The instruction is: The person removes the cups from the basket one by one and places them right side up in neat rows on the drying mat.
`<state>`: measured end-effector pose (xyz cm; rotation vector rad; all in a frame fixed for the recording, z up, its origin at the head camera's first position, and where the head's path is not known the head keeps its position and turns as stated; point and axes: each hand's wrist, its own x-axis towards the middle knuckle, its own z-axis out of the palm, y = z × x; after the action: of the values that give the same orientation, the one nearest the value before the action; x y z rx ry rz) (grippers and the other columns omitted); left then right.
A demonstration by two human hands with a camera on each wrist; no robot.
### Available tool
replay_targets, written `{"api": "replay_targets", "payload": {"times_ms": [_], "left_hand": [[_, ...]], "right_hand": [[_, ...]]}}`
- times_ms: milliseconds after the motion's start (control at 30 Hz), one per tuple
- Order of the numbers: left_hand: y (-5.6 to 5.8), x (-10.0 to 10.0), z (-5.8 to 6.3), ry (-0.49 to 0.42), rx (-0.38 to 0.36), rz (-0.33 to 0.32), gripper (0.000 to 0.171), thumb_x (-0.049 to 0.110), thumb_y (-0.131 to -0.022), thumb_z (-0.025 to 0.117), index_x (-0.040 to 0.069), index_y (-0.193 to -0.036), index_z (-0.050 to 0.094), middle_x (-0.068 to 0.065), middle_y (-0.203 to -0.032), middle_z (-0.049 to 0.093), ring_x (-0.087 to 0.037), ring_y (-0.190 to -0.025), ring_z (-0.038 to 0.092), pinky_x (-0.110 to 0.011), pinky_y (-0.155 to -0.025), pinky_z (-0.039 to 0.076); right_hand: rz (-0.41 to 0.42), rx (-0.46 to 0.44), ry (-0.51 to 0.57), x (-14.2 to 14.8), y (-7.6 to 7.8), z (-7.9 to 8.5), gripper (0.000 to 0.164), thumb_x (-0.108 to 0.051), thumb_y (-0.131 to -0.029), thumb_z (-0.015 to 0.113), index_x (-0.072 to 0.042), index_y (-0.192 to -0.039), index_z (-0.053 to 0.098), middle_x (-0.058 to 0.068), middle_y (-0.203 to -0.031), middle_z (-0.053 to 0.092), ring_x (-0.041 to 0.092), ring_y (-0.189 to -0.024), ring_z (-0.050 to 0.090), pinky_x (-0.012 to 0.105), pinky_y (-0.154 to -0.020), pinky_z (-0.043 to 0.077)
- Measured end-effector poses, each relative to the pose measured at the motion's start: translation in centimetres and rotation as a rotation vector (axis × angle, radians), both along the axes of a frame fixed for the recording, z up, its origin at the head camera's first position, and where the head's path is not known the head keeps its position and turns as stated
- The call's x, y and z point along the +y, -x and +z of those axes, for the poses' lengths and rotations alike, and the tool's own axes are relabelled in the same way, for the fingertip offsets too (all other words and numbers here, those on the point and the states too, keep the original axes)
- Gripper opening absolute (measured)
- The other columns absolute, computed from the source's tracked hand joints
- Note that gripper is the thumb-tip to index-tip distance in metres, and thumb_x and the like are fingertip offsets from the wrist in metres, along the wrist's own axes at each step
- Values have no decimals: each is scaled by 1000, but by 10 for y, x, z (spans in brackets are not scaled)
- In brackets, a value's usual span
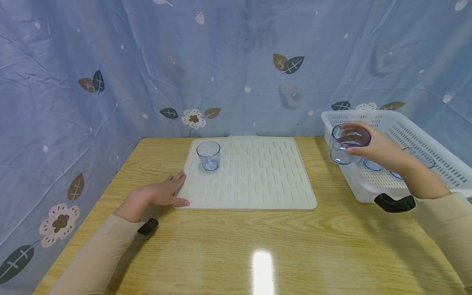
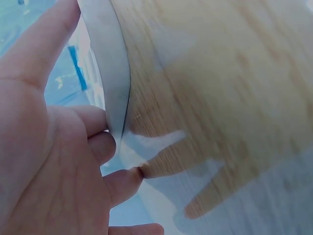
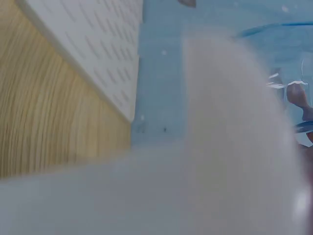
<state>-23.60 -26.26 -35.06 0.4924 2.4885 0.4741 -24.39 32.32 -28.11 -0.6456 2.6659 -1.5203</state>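
Note:
In the head view my right hand (image 1: 385, 149) grips a clear blue-tinted glass (image 1: 338, 153) with thumb and fingers round its side. That glass is raised over the left wall of a white plastic basket (image 1: 363, 192), and a part of it shows at the right edge of the right wrist view. My left hand (image 1: 160, 194) rests at the left edge of a cream drying mat (image 1: 258, 186), fingers extended. The left wrist view shows its fingers right along the mat's edge (image 2: 115, 63). A second glass (image 1: 209, 155) stands upright on the mat's back left part.
Inside the basket are more blue-tinted glasses (image 1: 420, 157), partly hidden behind my right forearm. Wooden table (image 1: 214, 246) surface extends in front of the mat. A blue patterned curtain (image 1: 239, 61) hangs behind the table and along its left side.

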Motion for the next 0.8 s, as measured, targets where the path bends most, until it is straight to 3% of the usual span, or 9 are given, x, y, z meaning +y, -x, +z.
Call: {"api": "replay_targets", "payload": {"times_ms": [200, 500, 800], "left_hand": [[-1, 0, 1, 1, -4, 2, 108, 50, -99, 66, -9, -160, -1, -28, -166, -12, -55, -148, -11, -70, -116, 8], [-2, 2, 3, 6, -8, 12, 108, 49, -99, 66, -9, -160, -1, -28, -166, -12, -54, -149, -12, -70, -116, 8], [-2, 2, 3, -1, -10, 8, 108, 48, -99, 66, -9, -160, -1, -29, -166, -12, -55, -148, -12, -70, -115, 7]], "right_hand": [[77, -7, 57, -18, 2, 1, 59, 3, -100, 62, -27, -146, 43, -10, -132, 52, -7, -119, 52, 15, -85, 50], [100, -48, 134, -43, 6, 3, 57, -2, -100, 64, -21, -148, 40, -9, -135, 49, -4, -120, 51, 15, -90, 50], [180, -90, 239, -61, 14, 1, 53, -8, -101, 66, -17, -148, 44, 1, -138, 51, 5, -123, 54, 20, -90, 51]]}}
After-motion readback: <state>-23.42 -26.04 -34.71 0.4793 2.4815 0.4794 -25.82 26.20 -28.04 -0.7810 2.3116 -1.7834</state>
